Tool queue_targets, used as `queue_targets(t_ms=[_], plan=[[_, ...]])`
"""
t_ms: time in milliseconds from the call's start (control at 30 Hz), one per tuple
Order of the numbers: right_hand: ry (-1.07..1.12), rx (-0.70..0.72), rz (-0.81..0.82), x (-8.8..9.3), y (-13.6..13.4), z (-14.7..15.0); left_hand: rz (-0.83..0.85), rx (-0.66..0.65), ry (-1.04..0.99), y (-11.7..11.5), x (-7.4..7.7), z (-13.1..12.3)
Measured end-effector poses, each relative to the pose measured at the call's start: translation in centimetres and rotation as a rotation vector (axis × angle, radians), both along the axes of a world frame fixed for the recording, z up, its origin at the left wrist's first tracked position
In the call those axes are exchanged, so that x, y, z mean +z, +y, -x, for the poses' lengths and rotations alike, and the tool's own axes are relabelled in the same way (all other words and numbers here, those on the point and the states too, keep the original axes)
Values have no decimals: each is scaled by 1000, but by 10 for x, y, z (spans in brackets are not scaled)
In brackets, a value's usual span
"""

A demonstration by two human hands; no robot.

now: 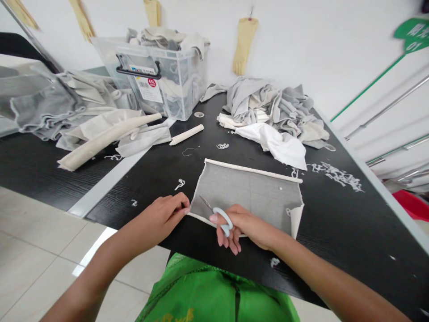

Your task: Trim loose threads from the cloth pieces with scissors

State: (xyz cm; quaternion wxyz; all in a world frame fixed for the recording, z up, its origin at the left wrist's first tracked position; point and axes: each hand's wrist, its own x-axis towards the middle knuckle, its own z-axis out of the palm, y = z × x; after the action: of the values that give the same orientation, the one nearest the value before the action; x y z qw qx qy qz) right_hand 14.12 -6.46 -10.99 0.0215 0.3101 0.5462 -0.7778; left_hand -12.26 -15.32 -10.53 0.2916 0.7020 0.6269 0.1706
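Observation:
A grey piece of cloth (pixel 248 188) with pale rolled edges lies spread on the black table in front of me. Its right corner is folded over, showing a cream side. My left hand (pixel 172 212) is closed in a pinch at the near left corner of the cloth. Scissors with light blue handles (pixel 223 219) are in my right hand (pixel 239 226), its thumb through one loop. Their blades lie over the left part of the cloth and point up and left. My right fingers hang over the near edge of the cloth.
A clear plastic bin (pixel 181 85) stuffed with cloth stands at the back. Heaps of cloth lie left (pixel 43 103) and back right (pixel 258 103). A cream cloth roll (pixel 187 134) and thread scraps (pixel 342 176) lie on the black table (pixel 335 250). Yellow gloves (pixel 246 44) hang on the wall.

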Motion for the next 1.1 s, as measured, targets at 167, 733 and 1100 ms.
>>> queue_targets(t_ms=[167, 733, 1100], plan=[[21, -9, 6, 0, 0, -1, 110, -73, -10, 3, 8, 13], [18, 2, 18, 2, 2, -1, 82, 13, -59, 21, 14, 9], [40, 15, -7, -2, 1, -2, -41, -10, -15, 22, 6, -11]])
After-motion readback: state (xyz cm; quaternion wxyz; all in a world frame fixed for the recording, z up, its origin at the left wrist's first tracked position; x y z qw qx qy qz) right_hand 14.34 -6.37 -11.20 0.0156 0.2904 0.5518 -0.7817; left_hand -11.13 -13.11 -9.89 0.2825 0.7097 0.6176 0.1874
